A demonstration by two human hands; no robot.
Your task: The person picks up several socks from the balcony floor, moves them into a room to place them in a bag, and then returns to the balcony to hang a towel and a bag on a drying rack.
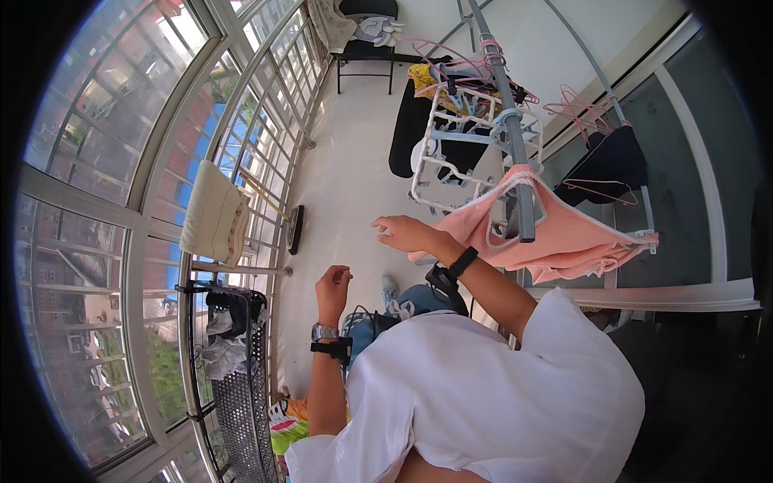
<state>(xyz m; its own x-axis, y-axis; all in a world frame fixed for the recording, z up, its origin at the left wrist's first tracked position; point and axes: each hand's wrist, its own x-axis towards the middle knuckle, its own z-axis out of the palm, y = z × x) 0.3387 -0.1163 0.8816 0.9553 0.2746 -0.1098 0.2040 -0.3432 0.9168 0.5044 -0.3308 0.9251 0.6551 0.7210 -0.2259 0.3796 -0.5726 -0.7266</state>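
My left hand (333,290) hangs over the pale floor with its fingers loosely curled and nothing visible in it. A metal watch (325,331) and a black strap sit on that wrist. To the right and farther forward, my right hand (403,233) is held palm down, fingers slightly apart, without an object. It is nearest to a pink towel (580,235) with white edging, draped over the end of a grey metal pole (524,211). Beyond it, a white clip hanger (462,137) with light blue bars and several clothes pegs hangs from the same pole.
A black mesh basket (238,416) holding cloths is fixed to the window railing on the left. A cream towel (208,211) hangs over the rail, near a floor brush (295,229). Dark clothing (616,157) hangs at right. A black chair (368,8) with fabric stands ahead.
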